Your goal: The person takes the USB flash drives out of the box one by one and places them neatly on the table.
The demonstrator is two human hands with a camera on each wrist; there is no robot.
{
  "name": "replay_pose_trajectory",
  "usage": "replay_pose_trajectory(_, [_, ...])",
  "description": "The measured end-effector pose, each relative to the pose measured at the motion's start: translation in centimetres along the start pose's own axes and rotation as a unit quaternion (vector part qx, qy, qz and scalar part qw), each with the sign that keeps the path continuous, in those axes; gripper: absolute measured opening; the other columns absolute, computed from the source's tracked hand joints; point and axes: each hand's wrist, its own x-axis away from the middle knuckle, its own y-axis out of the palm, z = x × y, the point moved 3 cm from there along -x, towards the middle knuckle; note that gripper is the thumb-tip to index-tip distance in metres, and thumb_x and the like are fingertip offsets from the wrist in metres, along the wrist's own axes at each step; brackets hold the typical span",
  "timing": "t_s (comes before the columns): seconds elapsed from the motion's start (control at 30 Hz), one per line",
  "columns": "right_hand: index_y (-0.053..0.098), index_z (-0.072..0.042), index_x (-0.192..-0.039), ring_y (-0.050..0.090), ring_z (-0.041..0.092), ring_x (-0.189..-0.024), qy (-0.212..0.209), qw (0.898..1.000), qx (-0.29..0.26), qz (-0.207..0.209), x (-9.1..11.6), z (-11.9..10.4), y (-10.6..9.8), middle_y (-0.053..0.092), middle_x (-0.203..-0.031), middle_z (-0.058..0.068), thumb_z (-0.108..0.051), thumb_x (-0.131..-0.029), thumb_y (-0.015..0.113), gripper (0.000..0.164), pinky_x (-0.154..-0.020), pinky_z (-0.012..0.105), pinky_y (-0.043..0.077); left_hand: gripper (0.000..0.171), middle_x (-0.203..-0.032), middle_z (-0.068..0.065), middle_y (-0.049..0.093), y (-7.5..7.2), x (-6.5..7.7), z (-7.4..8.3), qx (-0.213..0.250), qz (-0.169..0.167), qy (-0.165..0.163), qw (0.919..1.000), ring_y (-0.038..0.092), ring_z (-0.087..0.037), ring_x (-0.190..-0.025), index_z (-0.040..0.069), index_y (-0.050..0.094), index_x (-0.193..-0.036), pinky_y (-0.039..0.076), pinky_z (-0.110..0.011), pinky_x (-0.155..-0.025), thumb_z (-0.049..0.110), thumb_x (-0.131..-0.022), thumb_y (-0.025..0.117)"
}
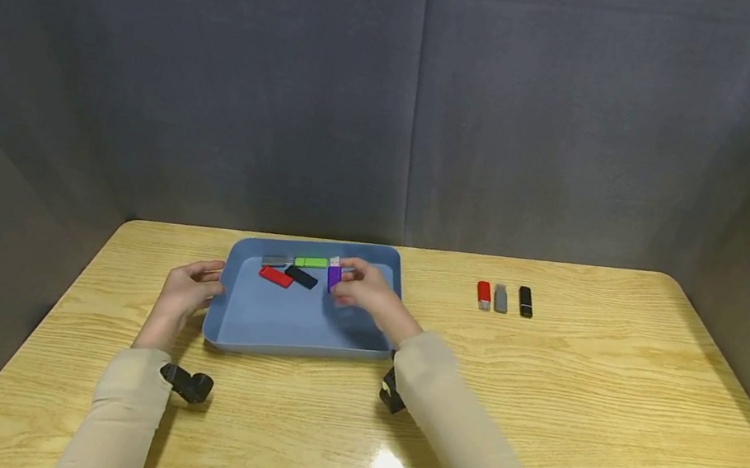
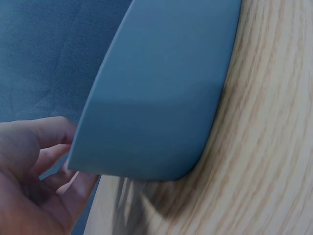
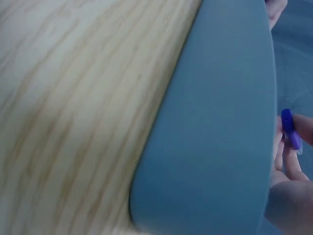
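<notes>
A blue tray (image 1: 287, 323) lies on the table. My left hand (image 1: 188, 290) is at the tray's left side, its loosely bent fingers touching the outer wall; in the left wrist view those fingers (image 2: 51, 131) are partly hidden behind the tray's corner. Over the tray's right half, my right hand (image 1: 370, 293) pinches a purple USB stick (image 1: 334, 278) between thumb and fingers. In the right wrist view the purple stick (image 3: 288, 125) shows past the tray wall. Left of it in the tray are a green USB stick (image 1: 310, 263), a grey one (image 1: 276, 260), a black one (image 1: 301, 277) and a red one (image 1: 275, 277).
On the table right of the tray, a red and silver USB stick (image 1: 483, 295), a grey one (image 1: 501, 299) and a black one (image 1: 525, 301) lie in a row. A dark cloth (image 1: 278, 100) hangs behind the wooden table (image 1: 615, 410) and along its sides.
</notes>
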Motion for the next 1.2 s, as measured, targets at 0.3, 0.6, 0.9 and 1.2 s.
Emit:
replay_pose_trajectory(0.3, [0.044,0.003,-0.134,0.065,0.025,-0.097,-0.031,0.999,-0.027,-0.005,0.3,-0.1,-2.4,0.055,-0.119,0.021,-0.003,-0.090,0.058,0.046,-0.090,0.035,0.055,0.054,-0.132,-0.021,0.053,0.1,3.4,2.8,0.003,0.002,-0.010,0.9999,0.056,-0.007,-0.092,-0.001,0.047,-0.138,0.048,-0.015,-0.069,-0.002,-0.083,0.052])
replay_pose_trajectory(0.6, [0.041,0.003,-0.138,0.059,0.009,-0.082,-0.013,0.999,-0.041,0.020,1.0,-0.4,-4.8,0.051,-0.130,0.023,-0.010,-0.094,0.051,0.046,-0.081,0.022,0.056,0.054,-0.122,-0.016,0.060,-0.1,2.3,1.6,0.026,0.013,-0.008,0.9995,0.059,-0.005,-0.086,0.001,0.054,-0.133,0.051,-0.020,-0.068,-0.001,-0.078,0.057])
replay_pose_trajectory(0.9, [0.039,0.005,-0.139,0.060,0.008,-0.085,-0.019,0.998,-0.041,0.035,1.6,-0.2,-7.3,0.051,-0.128,0.024,-0.007,-0.094,0.051,0.048,-0.083,0.021,0.055,0.054,-0.135,-0.023,0.051,0.1,3.2,2.6,-0.002,0.002,-0.008,1.0000,0.056,-0.005,-0.090,-0.002,0.046,-0.138,0.049,-0.014,-0.068,-0.002,-0.085,0.052])
replay_pose_trajectory(1.2, [0.040,0.007,-0.137,0.061,0.004,-0.083,-0.028,0.998,-0.036,0.047,1.8,0.6,-9.5,0.053,-0.126,0.024,-0.005,-0.094,0.052,0.046,-0.093,0.030,0.052,0.053,-0.130,-0.020,0.055,0.1,3.3,2.6,0.001,0.021,-0.014,0.9997,0.056,-0.005,-0.089,-0.001,0.049,-0.136,0.049,-0.016,-0.068,-0.002,-0.083,0.052])
